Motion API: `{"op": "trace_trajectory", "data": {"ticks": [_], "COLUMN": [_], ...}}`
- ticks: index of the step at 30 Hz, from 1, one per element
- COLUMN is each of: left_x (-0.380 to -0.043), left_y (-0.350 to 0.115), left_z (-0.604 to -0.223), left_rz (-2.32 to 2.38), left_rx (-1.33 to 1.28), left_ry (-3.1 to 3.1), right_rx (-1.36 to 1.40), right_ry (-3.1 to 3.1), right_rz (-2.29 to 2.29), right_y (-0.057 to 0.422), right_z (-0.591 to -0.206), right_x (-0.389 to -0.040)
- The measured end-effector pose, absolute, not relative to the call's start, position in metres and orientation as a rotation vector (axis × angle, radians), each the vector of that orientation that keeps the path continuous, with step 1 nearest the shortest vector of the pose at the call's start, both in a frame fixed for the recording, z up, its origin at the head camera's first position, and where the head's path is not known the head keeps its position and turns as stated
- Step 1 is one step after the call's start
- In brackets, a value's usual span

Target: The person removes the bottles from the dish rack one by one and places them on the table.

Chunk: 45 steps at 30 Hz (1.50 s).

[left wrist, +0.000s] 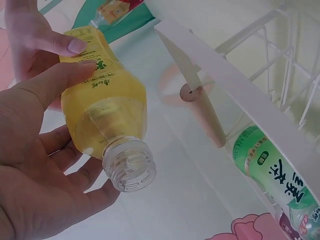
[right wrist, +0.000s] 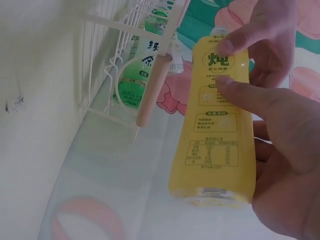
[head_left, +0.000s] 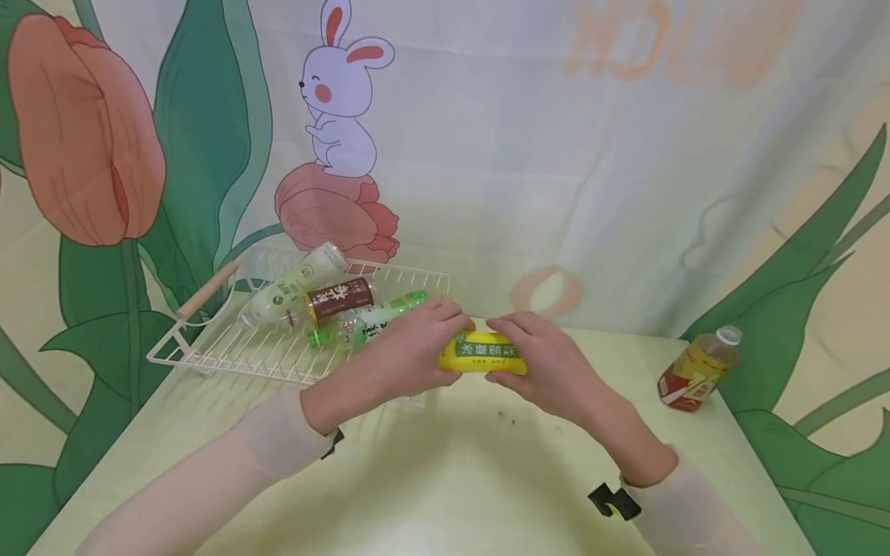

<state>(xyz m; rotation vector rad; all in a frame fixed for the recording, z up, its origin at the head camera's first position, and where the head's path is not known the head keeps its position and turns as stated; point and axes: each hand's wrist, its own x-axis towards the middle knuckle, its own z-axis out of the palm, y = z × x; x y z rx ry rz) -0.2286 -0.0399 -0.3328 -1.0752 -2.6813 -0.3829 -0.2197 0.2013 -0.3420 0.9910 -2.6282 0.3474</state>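
Note:
A yellow-labelled drink bottle is held sideways above the table between both hands. My left hand grips its neck-side half, the thumb lying across the label. My right hand holds the base-side half with thumb and curled fingers. In the left wrist view the bottle points its clear ribbed cap toward the camera, beyond the left fingers. The right wrist view shows the label's printed panels and the clear base of the bottle, with both thumbs pressed on the label.
To the left, a white wire basket with a wooden handle holds a pale bottle, a brown-labelled bottle and a green-labelled bottle. A red-and-yellow-labelled bottle stands at the table's right edge. A printed curtain hangs behind.

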Motion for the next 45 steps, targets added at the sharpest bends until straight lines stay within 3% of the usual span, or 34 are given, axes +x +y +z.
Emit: {"op": "trace_trajectory", "data": {"ticks": [17,28,34,45], "left_x": [-0.23,-0.236,-0.247,-0.284], "left_y": [-0.033,-0.032,-0.043,-0.106], "left_z": [-0.343,-0.339,-0.334,-0.345], "left_rz": [-0.319,-0.383,-0.571,-0.794], "left_rx": [-1.067,-1.198,-1.196,-0.937], "left_ry": [-2.703,-2.753,-2.799,-2.833], "right_rx": [1.077,1.126,1.019,0.709], "right_ry": [-2.596,-2.619,-2.684,-2.836], "right_rz": [0.168,0.102,0.147,0.585], "right_y": [0.205,0.213,0.229,0.296], "right_z": [-0.345,-0.343,-0.338,-0.341], "right_x": [-0.219,-0.221,-0.225,-0.239]}}
